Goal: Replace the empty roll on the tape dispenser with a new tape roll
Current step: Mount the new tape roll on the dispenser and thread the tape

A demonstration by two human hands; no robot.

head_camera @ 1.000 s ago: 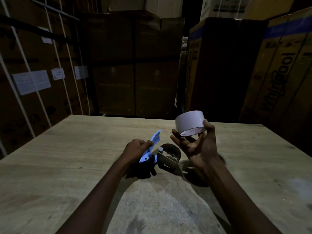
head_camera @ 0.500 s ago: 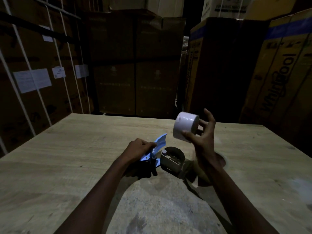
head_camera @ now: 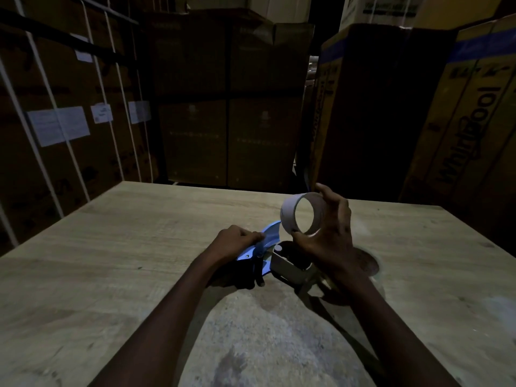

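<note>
A blue tape dispenser [head_camera: 269, 241] with a grey metal frame lies on the wooden table [head_camera: 139, 247], near the middle. My left hand [head_camera: 234, 243] grips its blue handle and holds it down. My right hand [head_camera: 329, 233] holds a pale tape roll [head_camera: 290, 216] just above the dispenser's hub, the roll's open core facing me. Thumb and fingers pinch the roll's rim. The hub is partly hidden behind my right hand.
Tall cardboard cartons [head_camera: 231, 107] stand close behind the table's far edge, strapped ones at the left [head_camera: 55, 121] and printed ones at the right [head_camera: 460, 129]. A dark round mark [head_camera: 368, 263] lies on the table behind my right wrist.
My right hand has turned the tape roll so its hollow core now faces me, and lowered it closer to the dispenser. My left hand has stayed on the handle.
</note>
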